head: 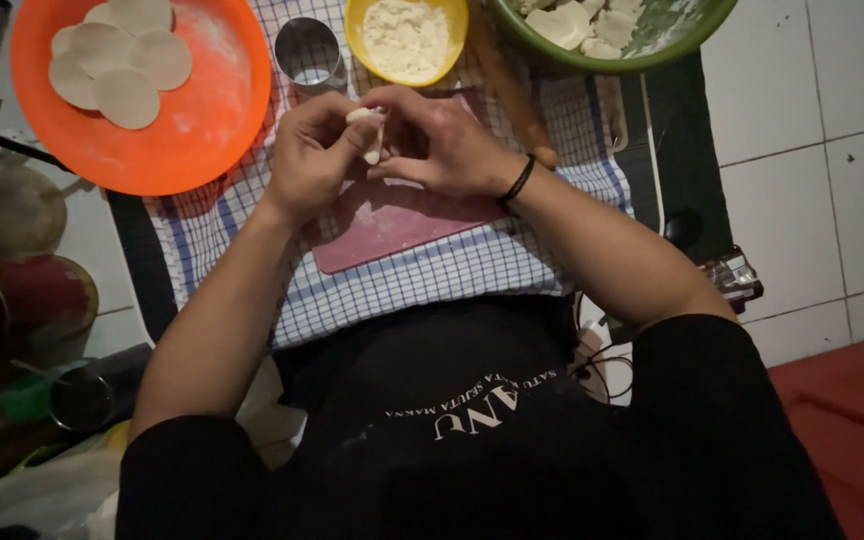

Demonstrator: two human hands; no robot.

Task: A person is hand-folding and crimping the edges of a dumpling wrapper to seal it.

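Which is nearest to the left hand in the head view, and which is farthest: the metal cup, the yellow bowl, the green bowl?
From the left hand:
1. Metal cup, just beyond the hand.
2. Yellow bowl, beyond it and to the right.
3. Green bowl, far right at the top edge.

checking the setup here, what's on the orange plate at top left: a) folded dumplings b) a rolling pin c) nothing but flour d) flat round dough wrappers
d: the orange plate holds a small overlapping pile of flat round dough wrappers, dusted with flour.
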